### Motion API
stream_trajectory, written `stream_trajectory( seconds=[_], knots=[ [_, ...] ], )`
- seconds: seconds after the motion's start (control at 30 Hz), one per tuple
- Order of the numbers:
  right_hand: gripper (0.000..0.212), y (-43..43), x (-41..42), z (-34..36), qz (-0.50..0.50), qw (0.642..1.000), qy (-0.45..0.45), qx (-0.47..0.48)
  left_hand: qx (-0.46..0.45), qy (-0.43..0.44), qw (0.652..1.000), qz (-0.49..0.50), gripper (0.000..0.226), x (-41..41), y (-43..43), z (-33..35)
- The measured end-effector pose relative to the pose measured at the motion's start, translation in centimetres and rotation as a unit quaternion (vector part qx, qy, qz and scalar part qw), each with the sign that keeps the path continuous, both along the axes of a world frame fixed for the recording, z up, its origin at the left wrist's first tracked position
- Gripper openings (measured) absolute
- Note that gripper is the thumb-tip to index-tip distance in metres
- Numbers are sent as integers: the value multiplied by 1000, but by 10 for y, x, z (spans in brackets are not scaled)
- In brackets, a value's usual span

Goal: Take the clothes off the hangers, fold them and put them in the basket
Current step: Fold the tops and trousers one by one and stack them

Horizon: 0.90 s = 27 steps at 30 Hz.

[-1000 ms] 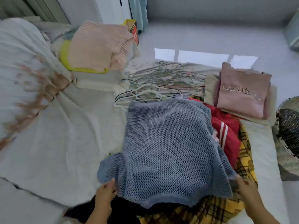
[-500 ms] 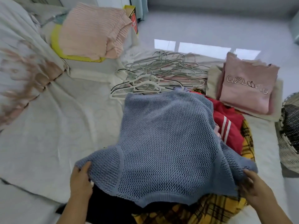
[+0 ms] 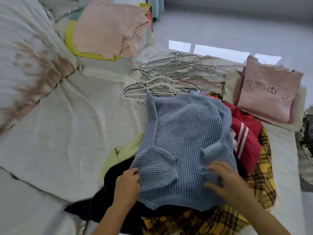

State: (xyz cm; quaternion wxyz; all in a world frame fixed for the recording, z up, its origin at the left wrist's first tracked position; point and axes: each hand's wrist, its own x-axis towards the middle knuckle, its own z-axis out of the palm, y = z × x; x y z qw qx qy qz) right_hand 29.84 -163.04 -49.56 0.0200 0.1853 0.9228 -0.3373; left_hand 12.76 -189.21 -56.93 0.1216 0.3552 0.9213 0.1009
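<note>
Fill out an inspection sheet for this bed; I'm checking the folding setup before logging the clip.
Surface: bed sheet, pale, wrinkled, floral print at left.
Job's things: blue knit sweater flat on a heap of unfolded clothes, both sleeves folded inward; bare hangers piled beyond it; folded pink sweatshirt at right; woven basket at the right edge, contents hidden.
Clutter: folded pink ribbed sweater at far left; yellow box behind it.
Hands: left hand, fingers curled on the sweater's left side; right hand on the right sleeve, blurred, grip unclear.
Cables: nothing seen.
Surroundings: glossy pale floor beyond the bed.
</note>
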Motion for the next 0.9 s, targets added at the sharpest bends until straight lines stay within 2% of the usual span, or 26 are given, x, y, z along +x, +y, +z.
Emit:
stream_trajectory(
  seconds=[0.03,0.07,0.1,0.17,0.23,0.27,0.33,0.43,0.47,0.53,0.6,0.67,0.73,0.77,0.8,0.83,0.9],
  knots=[
    [31,-3,1,-10,47,994,-94,-4,1,-28,999,42,13,0,-2,2],
    [33,-4,4,-19,44,990,-135,-9,14,-33,995,95,14,0,-2,3],
    [28,-3,8,-26,-11,991,-127,-31,12,-69,985,156,15,-2,0,5],
    [9,1,16,-34,-163,983,-43,-76,31,-113,967,227,10,-7,1,4],
    [5,6,23,-43,-256,965,-8,-54,13,-91,977,192,32,-9,3,-1],
    [5,7,25,-46,-268,963,-2,-42,15,-68,985,157,45,-6,5,-2],
    [10,2,17,-46,-232,972,8,-34,16,-75,995,58,65,0,16,-1],
    [37,-19,-11,-42,-172,980,-38,-97,-7,-106,994,-29,98,12,33,0],
    [44,-24,-21,-44,-171,975,-70,-122,-23,-128,991,-23,98,15,37,0],
    [46,-32,-34,-52,-161,973,-125,-109,-7,-128,992,8,66,16,40,-7],
    [26,-33,-40,-59,-156,975,-138,-75,46,-126,991,29,39,15,43,-5],
    [8,-29,-40,-58,-168,974,-120,-98,49,-129,990,13,35,12,43,-7],
    [5,-26,-42,-47,-169,969,-62,-169,59,-106,992,-30,36,11,42,-7],
    [5,-28,-43,-39,-169,962,-33,-214,84,-102,990,-44,28,9,42,-11],
    [5,-31,-45,-31,-160,954,-28,-251,119,-134,983,-40,22,8,41,-10],
    [5,-33,-49,-25,-137,952,-51,-269,153,-174,972,-25,18,5,43,-6],
    [9,-39,-50,-24,-57,955,-171,-235,148,-250,956,-37,20,0,42,2]
  ],
)
